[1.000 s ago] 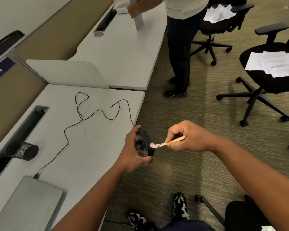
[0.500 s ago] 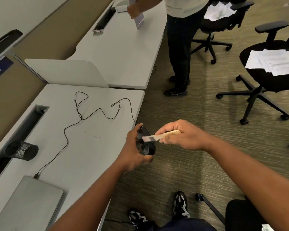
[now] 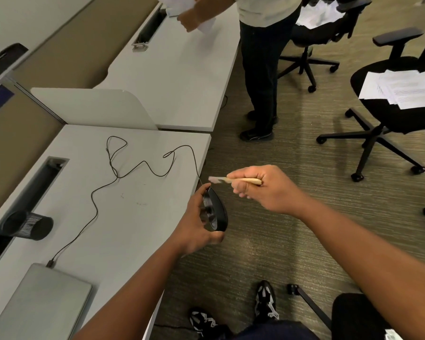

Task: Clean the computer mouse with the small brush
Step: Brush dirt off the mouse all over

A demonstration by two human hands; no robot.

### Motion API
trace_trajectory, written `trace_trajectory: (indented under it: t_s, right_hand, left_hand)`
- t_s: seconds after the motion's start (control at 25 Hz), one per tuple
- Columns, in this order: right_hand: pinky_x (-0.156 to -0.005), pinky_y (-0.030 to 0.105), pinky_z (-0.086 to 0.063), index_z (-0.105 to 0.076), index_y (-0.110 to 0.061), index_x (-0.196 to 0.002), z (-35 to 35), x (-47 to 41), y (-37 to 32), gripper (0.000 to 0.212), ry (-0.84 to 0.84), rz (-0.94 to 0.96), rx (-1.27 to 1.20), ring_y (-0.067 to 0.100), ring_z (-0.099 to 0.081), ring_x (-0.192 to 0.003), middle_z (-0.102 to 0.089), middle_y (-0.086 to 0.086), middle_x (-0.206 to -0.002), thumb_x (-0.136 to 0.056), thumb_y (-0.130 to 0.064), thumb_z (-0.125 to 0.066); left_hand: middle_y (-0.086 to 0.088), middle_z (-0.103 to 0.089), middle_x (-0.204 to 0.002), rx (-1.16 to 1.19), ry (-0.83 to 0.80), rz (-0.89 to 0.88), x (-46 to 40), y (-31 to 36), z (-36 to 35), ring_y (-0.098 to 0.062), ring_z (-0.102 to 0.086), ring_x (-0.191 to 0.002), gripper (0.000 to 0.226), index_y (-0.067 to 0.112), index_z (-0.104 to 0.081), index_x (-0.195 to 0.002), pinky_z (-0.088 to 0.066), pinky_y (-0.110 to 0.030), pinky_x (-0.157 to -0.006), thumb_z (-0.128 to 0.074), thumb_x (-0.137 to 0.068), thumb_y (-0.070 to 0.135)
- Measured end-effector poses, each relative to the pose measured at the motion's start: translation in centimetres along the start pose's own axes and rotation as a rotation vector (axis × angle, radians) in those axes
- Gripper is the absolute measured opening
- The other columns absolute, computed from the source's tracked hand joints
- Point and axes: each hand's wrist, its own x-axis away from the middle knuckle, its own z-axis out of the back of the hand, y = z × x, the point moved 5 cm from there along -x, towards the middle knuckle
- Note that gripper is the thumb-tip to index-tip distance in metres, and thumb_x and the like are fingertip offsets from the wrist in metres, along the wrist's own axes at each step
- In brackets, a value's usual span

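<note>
My left hand point(image 3: 194, 222) grips a black computer mouse point(image 3: 216, 209) on its edge, just past the right edge of the white desk point(image 3: 123, 217). Its thin black cable point(image 3: 118, 173) snakes across the desk to a closed grey laptop point(image 3: 39, 305). My right hand point(image 3: 258, 187) holds a small brush point(image 3: 231, 179) with a pale wooden handle. The bristles point left and hover slightly above the mouse's top end, apart from it.
A black mesh pen cup point(image 3: 27, 225) lies on its side by the desk's cable slot point(image 3: 35, 190). Another person point(image 3: 263, 69) stands at the far desk handling papers. Office chairs point(image 3: 393, 99) with papers stand on the carpet to the right.
My right hand has lifted the brush up along the mouse's face, from low on it to above its top end. My left hand has kept the mouse steady.
</note>
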Motion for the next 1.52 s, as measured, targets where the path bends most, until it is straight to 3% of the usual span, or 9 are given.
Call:
trace_trajectory:
  t_s: [0.08,0.16,0.4,0.56,0.68,0.88,1.12,1.32,1.52]
  right_hand:
    - [-0.068,0.014,-0.050,-0.077,-0.026,-0.116,-0.6,0.0,-0.1,0.021,-0.084,0.001,0.108,-0.007,-0.068,-0.077,-0.075,-0.018,-0.087,-0.096,-0.028,-0.072]
    - [-0.072,0.016,-0.050,-0.080,-0.030,-0.109,-0.7,0.1,0.0,0.016,-0.148,0.000,0.154,-0.005,-0.068,-0.080,-0.075,-0.020,-0.087,-0.095,-0.031,-0.073]
    - [-0.059,0.025,-0.045,-0.081,-0.025,-0.092,-0.6,0.7,-0.1,0.009,-0.382,-0.077,0.134,0.006,-0.056,-0.061,-0.071,-0.008,-0.072,-0.095,-0.025,-0.073]
    - [-0.053,0.022,-0.042,-0.078,-0.024,-0.090,-0.1,0.3,-0.6,0.012,-0.118,-0.020,0.059,0.003,-0.052,-0.055,-0.067,-0.010,-0.067,-0.093,-0.015,-0.070]
    - [-0.052,0.022,-0.041,-0.074,-0.028,-0.098,0.2,0.1,-0.8,0.014,0.016,0.011,0.016,0.003,-0.051,-0.054,-0.066,-0.013,-0.067,-0.095,-0.016,-0.069]
    - [-0.052,0.022,-0.043,-0.076,-0.026,-0.100,-0.8,0.0,-0.5,0.016,-0.100,-0.044,0.078,0.002,-0.054,-0.055,-0.067,-0.013,-0.068,-0.093,-0.013,-0.070]
    - [-0.054,0.027,-0.042,-0.078,-0.021,-0.082,-1.1,0.7,-0.3,0.016,-0.302,-0.123,0.081,0.006,-0.054,-0.058,-0.066,-0.007,-0.068,-0.078,-0.011,-0.067]
    - [-0.049,0.024,-0.040,-0.076,-0.023,-0.097,-0.1,0.0,-0.5,0.014,-0.042,-0.058,-0.020,0.008,-0.052,-0.055,-0.066,-0.005,-0.070,-0.092,-0.011,-0.069]
    - [-0.048,0.024,-0.040,-0.076,-0.025,-0.101,-0.8,-0.2,0.6,0.010,0.005,-0.087,-0.017,0.004,-0.051,-0.052,-0.064,-0.012,-0.064,-0.095,-0.019,-0.071]
  left_hand:
    - [0.008,-0.034,-0.156,-0.025,0.007,0.000,-0.1,0.0,0.0,-0.022,-0.054,-0.134,0.125,0.052,-0.017,-0.158,-0.060,-0.021,-0.089,-0.095,-0.071,0.009]
    - [0.006,-0.030,-0.161,-0.029,0.022,0.013,-0.1,-0.1,0.2,-0.025,-0.053,-0.136,0.124,0.055,-0.018,-0.156,-0.059,-0.023,-0.092,-0.095,-0.070,0.009]
    - [0.005,-0.028,-0.167,-0.013,0.045,0.038,-0.3,-0.1,0.6,-0.031,-0.052,-0.139,0.127,0.062,-0.017,-0.152,-0.058,-0.045,-0.105,-0.096,-0.064,0.015]
    - [0.000,-0.031,-0.165,0.015,0.018,0.042,-0.4,0.0,0.6,-0.032,-0.055,-0.136,0.125,0.073,-0.017,-0.144,-0.058,-0.041,-0.104,-0.094,-0.067,0.012]
    - [0.000,-0.035,-0.162,0.005,-0.014,0.044,-0.4,-0.2,0.4,-0.030,-0.055,-0.137,0.126,0.065,-0.015,-0.151,-0.059,-0.039,-0.103,-0.093,-0.070,0.009]
    - [0.002,-0.034,-0.161,-0.014,-0.026,0.050,-0.4,-0.2,0.0,-0.027,-0.055,-0.135,0.127,0.056,-0.012,-0.156,-0.059,-0.033,-0.100,-0.092,-0.071,0.006]
    - [0.003,-0.031,-0.164,-0.026,0.003,0.043,-0.3,-0.7,-0.2,-0.028,-0.055,-0.137,0.130,0.065,-0.014,-0.152,-0.057,-0.049,-0.107,-0.095,-0.063,0.017]
    - [0.004,-0.034,-0.162,-0.046,-0.029,0.037,-0.3,-0.4,-0.6,-0.025,-0.056,-0.135,0.130,0.065,-0.013,-0.153,-0.059,-0.043,-0.104,-0.096,-0.068,0.012]
    - [0.009,-0.035,-0.157,-0.046,-0.008,0.031,-0.2,-0.1,-0.7,-0.019,-0.058,-0.129,0.130,0.060,-0.014,-0.155,-0.060,-0.034,-0.101,-0.096,-0.068,0.009]
